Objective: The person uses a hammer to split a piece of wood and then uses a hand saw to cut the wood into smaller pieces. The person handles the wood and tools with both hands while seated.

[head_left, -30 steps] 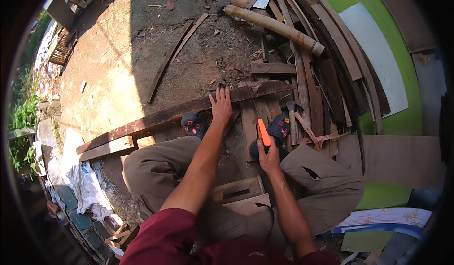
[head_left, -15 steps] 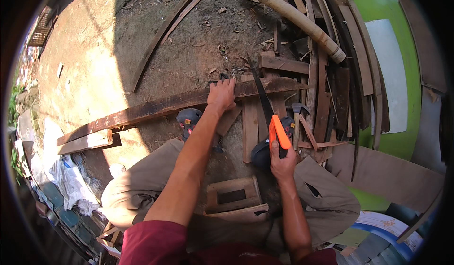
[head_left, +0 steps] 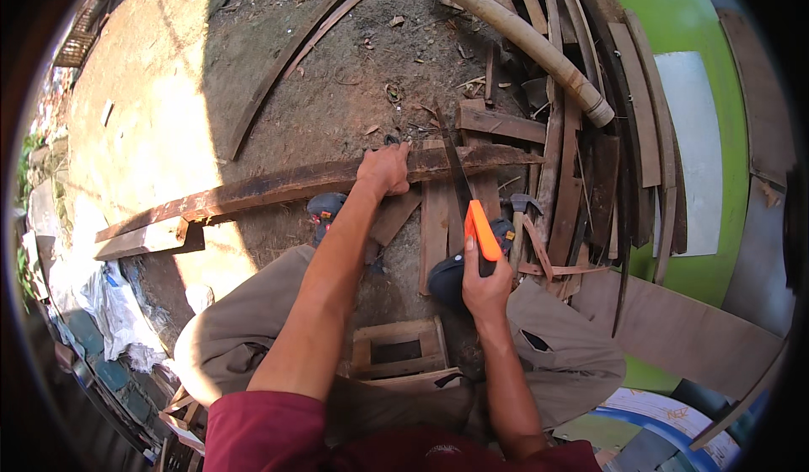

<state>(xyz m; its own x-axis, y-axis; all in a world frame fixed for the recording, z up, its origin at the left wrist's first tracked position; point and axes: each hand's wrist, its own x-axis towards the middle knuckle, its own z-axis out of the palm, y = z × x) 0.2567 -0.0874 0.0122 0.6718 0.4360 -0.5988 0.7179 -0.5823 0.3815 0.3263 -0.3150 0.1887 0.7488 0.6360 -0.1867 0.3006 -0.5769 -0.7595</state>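
A long, dark, weathered wooden beam point(head_left: 286, 187) lies across in front of me, its left part on a lighter wood block point(head_left: 152, 238). My left hand point(head_left: 385, 169) is closed over the beam right of its middle, the fingertips hidden behind its far edge. To the right of that hand, a handsaw point(head_left: 459, 177) with a dark blade and orange handle crosses the beam. My right hand point(head_left: 487, 286) is wrapped round the saw's handle. Short boards point(head_left: 435, 236) lie under the beam near the blade. Any cut in the wood is too small to make out.
A hammer point(head_left: 521, 206) lies right of the saw, beside my shod foot point(head_left: 451, 282). Piled planks point(head_left: 607, 177) and a bamboo pole point(head_left: 522, 42) fill the right. A small wooden frame point(head_left: 398, 345) sits between my legs. Loose strips point(head_left: 286, 67) lie on the ground beyond the beam.
My right hand and the saw's handle have shifted slightly forward, away from me. My left hand keeps its hold on the beam. The whole view has shifted a little.
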